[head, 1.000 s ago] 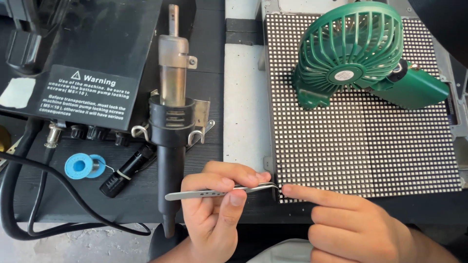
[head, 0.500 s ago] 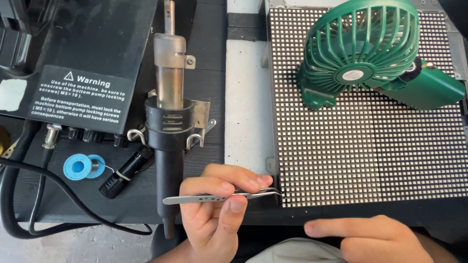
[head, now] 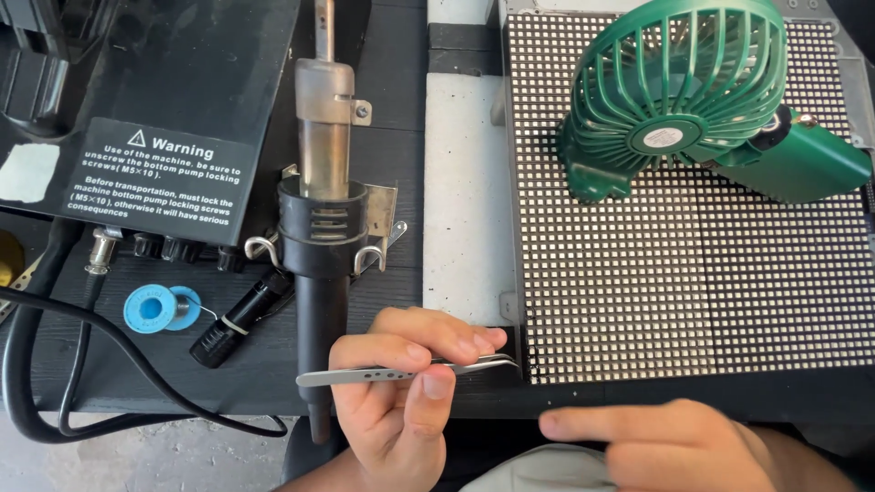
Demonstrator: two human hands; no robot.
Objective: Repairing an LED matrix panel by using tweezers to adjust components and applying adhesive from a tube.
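Head view: left hand (head: 401, 410) pinches tweezers (head: 410, 371) at panel (head: 693, 273) corner edge.

single head-worn view, close, straight down over the black workbench (head: 228, 383) edge

An electronics repair workshop is showing here: a black-handled hot-air gun (head: 321, 228) is resting at nine o'clock, a dotted LED matrix panel (head: 693, 264) and green plastic fan (head: 688, 100) are lying toward two o'clock.

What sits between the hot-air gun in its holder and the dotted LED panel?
In the head view, a bare white strip lies between the grey-and-black hot-air gun and the dotted LED panel.
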